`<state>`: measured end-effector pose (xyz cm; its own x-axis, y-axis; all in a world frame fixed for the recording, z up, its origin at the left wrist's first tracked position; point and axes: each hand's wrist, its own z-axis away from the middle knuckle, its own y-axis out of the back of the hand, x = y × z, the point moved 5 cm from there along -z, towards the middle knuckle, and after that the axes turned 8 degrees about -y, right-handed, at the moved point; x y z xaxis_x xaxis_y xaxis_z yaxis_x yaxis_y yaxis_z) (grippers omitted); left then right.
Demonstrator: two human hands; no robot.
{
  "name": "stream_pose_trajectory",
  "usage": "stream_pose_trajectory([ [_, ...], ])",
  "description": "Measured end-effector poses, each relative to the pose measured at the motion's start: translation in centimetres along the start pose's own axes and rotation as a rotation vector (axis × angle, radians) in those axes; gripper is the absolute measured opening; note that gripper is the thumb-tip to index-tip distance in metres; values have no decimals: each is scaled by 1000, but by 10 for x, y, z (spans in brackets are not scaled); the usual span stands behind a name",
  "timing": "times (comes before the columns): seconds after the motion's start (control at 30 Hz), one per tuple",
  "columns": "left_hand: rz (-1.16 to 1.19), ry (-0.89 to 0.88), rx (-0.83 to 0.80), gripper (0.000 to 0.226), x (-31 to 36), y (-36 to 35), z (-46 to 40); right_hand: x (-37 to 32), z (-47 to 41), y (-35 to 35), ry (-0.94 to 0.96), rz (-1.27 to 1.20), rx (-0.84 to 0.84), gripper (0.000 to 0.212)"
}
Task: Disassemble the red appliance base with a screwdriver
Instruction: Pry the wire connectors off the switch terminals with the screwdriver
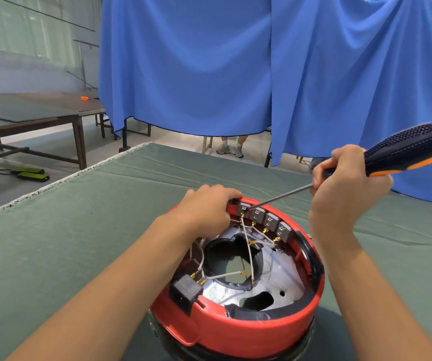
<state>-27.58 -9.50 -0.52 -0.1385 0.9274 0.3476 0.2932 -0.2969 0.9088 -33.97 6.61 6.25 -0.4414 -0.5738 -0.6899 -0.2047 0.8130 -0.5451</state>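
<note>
A blue cloth [235, 61] hangs across the far side, beyond both hands. Under them a green cloth-covered table [79, 230] carries the red appliance base [238, 332], which sits open side up just below the two grips, its wall red, its inner floor a silvery metal plate [275, 282] with a large dark opening in the middle. The left hand [207, 207] curls its fingers over the far rim of the base and clamps on it. The right hand [345, 183], up and to the right of that grip, is closed around the screwdriver [402, 149] where the black-and-orange handle meets the shaft; the handle sticks out past the hand to the upper right. The thin shaft slants down and left from the right hand, and its tip meets the first of four grey terminal blocks [264, 220] along the inner rim, just beside the left fingers. White wires [246, 243] with brass connectors cross from those blocks down to a black socket [185, 290] on the near-left wall.
</note>
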Motion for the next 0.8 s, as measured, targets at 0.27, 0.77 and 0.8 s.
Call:
stream_pose_trajectory([
  [0.27,-9,9,-7,56,0,0,-1,-3,9,-1,25,-21,-12,23],
  [0.77,-39,17,0,53,3,2,1,-3,25,-6,106,-19,-138,27],
  [0.8,-42,20,-2,54,3,2,2,-3,28,-7,120,-19,-166,28],
])
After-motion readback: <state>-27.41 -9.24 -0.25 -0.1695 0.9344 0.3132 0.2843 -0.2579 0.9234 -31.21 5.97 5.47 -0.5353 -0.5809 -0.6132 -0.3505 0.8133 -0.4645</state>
